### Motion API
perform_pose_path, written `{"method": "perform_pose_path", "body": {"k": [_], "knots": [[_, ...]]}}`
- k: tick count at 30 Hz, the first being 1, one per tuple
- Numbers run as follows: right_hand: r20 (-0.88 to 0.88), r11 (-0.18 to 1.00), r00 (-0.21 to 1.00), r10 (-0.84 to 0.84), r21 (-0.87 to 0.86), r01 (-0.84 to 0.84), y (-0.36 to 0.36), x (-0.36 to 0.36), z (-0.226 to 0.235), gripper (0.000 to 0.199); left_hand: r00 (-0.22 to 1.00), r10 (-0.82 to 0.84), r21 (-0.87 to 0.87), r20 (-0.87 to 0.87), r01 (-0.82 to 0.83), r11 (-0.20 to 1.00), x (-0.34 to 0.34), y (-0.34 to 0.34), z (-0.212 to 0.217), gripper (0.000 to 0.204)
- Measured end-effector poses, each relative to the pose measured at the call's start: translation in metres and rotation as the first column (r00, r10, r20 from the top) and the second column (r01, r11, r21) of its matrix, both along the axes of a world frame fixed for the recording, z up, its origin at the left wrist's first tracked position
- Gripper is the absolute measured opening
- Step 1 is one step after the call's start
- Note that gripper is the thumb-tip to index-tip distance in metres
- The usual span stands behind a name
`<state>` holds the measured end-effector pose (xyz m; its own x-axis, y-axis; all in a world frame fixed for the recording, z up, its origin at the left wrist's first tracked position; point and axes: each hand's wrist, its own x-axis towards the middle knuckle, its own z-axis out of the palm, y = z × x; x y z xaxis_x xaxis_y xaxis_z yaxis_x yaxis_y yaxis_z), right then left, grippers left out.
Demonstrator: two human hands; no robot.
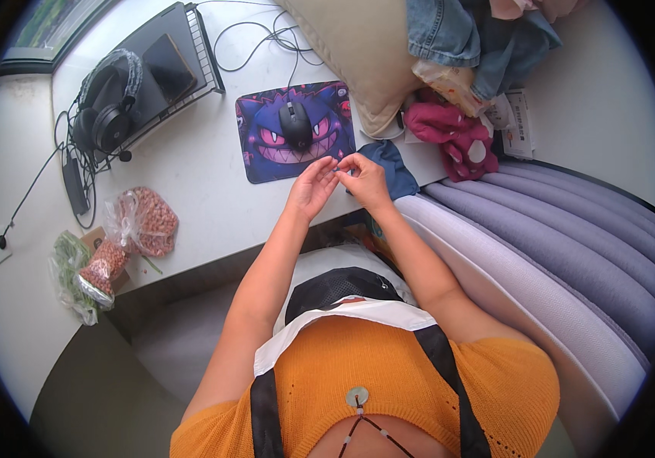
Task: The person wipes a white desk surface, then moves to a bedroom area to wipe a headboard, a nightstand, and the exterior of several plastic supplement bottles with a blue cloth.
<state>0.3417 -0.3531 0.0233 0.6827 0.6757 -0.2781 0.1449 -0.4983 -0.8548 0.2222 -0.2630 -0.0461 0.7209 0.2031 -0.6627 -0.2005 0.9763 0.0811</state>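
Observation:
My left hand (310,187) and my right hand (365,179) meet above the front edge of a white desk (197,183). Their fingertips pinch together around something very small; what it is cannot be made out. Just beyond the hands lies a purple mouse pad (266,145) with a cartoon face, and a black mouse (294,124) rests on it. A dark blue cloth (396,164) lies right of my right hand.
Clear bags of reddish nuts (140,229) and a green bag (67,271) sit at the desk's left. Black headphones (106,103) and a dark tablet (167,67) rest on a wire rack. A beige pillow (358,53), clothes (457,137) and a lilac mattress (556,244) lie right.

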Motion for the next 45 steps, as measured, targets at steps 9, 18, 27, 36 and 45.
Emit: {"method": "perform_pose_path", "body": {"k": [9, 18, 27, 36, 45], "knots": [[0.012, 0.996, 0.997, -0.077, -0.035, 0.078, -0.002, 0.007, 0.000, 0.013, 0.996, -0.037, 0.076, -0.086, 0.044, 0.996, -0.004, 0.001, 0.013, 0.027], [0.343, 0.705, 0.674, -0.655, -0.044, 0.708, -0.061, 0.079, -0.098, 0.037, 0.972, -0.073, 0.027, -0.223, 0.080, 0.996, -0.018, 0.007, 0.014, 0.021], [0.395, 0.725, 0.821, -0.413, -0.402, 0.559, -0.025, 0.105, -0.063, 0.046, 0.968, -0.135, -0.018, -0.213, 0.134, 0.991, -0.036, -0.002, 0.014, 0.021], [0.375, 0.721, 0.846, -0.379, -0.454, 0.524, -0.041, 0.121, -0.060, 0.034, 0.950, -0.166, -0.029, -0.265, 0.165, 0.986, -0.041, -0.013, 0.014, 0.021], [0.028, 0.852, 0.876, -0.481, -0.222, 0.475, -0.081, 0.104, -0.046, 0.029, 0.948, -0.179, -0.034, -0.262, 0.176, 0.984, -0.044, -0.016, 0.020, 0.022]]}}
